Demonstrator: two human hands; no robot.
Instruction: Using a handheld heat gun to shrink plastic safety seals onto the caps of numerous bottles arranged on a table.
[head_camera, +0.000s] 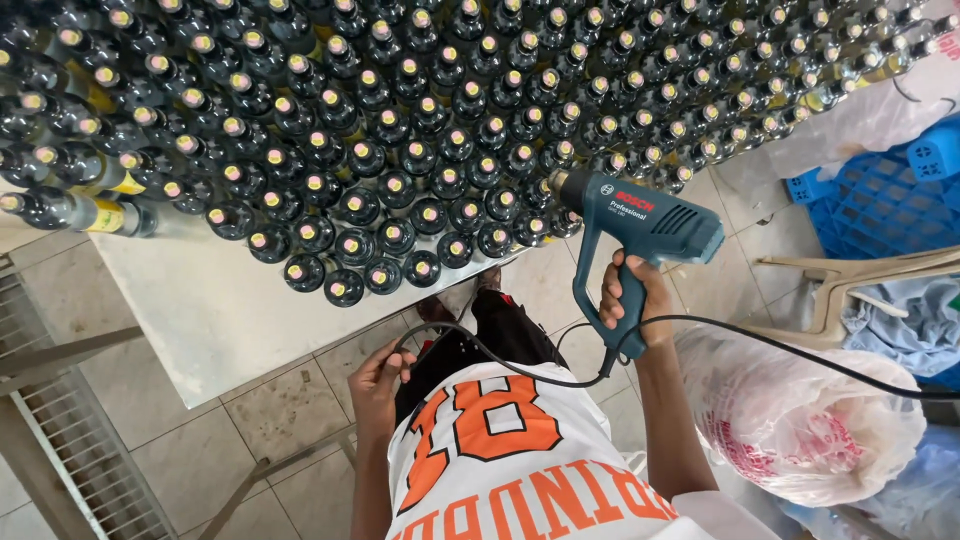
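Blue heat gun (640, 225), gripped by right hand (632, 300), nears table-edge bottles (420, 215); left hand (380, 380) pinches cord (500, 360).

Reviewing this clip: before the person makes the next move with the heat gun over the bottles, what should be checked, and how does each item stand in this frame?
1. Grip: right hand is wrapped around the handle of the blue heat gun. Ok.
2. Aim: the nozzle points at the near edge of the dark bottles. Ok.
3. Cord: the black cord loops across the body, with the left hand holding it, away from the nozzle. Ok.
4. Bottles: upright and packed close on the white table; a few at far left lie on their sides. Not ok.
5. Gun running: cannot tell.
6. Plastic bag beside the right arm, behind the nozzle. Ok.
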